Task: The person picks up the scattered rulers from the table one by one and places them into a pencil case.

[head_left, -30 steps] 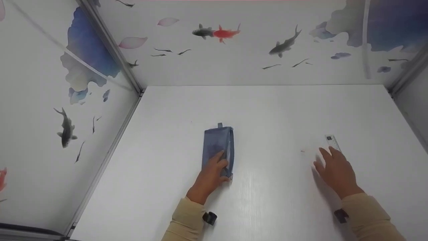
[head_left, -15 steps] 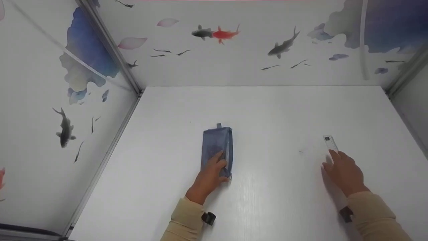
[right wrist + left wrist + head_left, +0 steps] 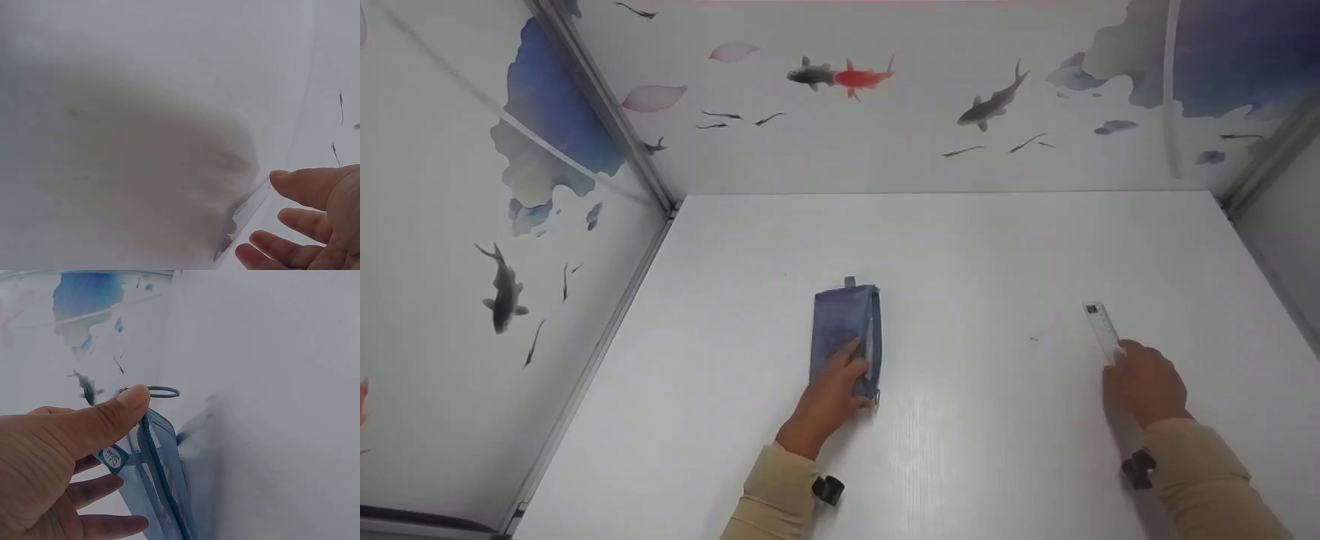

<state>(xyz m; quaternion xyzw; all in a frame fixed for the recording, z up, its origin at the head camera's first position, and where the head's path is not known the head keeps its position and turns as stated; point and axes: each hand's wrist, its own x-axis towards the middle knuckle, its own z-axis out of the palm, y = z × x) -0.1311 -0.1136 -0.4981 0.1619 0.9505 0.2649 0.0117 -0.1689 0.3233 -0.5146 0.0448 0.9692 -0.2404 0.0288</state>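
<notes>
A blue mesh zip pouch [image 3: 846, 319] lies lengthwise on the white table in the head view. My left hand [image 3: 829, 394] grips its near end, thumb at the zipper side and fingers across the top. The left wrist view shows the pouch's zipper [image 3: 163, 478], a ring-shaped pull [image 3: 164, 391] beside the thumb, and a round label [image 3: 112, 457]. Farther right, my right hand [image 3: 1147, 386] pinches the near end of a clear ruler [image 3: 1100, 322] between thumb and fingers. In the right wrist view the thumb tip meets the ruler [image 3: 244, 216]; its gripped end is partly hidden.
The white table [image 3: 960, 255] reaches back to a wall [image 3: 885, 150] printed with fish and blue blotches. A similar left wall [image 3: 435, 300] and a plain right wall [image 3: 1286, 210] flank it. A small faint mark [image 3: 1033, 339] lies left of the ruler.
My right hand has moved right and slightly down, from hovering over the ruler to pinching its near end, uncovering more of it. The left hand and pouch stay in place.
</notes>
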